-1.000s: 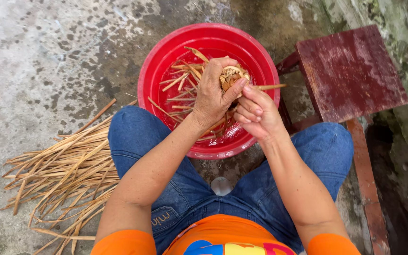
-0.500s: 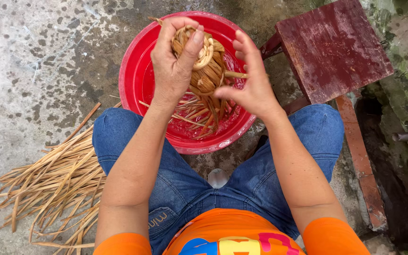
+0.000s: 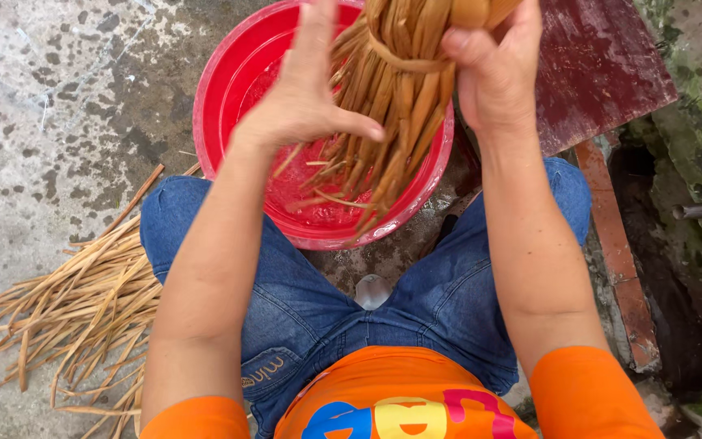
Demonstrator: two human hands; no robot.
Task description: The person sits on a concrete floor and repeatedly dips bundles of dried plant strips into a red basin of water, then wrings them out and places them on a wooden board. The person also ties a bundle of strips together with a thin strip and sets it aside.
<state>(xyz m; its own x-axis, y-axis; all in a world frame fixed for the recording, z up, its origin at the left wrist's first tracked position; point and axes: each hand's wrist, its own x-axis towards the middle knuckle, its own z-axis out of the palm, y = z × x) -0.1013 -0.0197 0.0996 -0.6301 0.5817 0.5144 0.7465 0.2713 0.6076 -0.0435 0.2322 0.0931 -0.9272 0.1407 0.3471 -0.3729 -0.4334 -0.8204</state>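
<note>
Top of the straw bundle [image 3: 400, 89] is cropped.

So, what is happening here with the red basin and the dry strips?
A person sitting on the ground holds a tied bundle of tan, dry plant strips above a round red plastic basin. The right hand grips the bundle near its bound top. The left hand is open beside it, fingers spread. A loose pile of similar strips lies on the concrete by the left knee.
</note>
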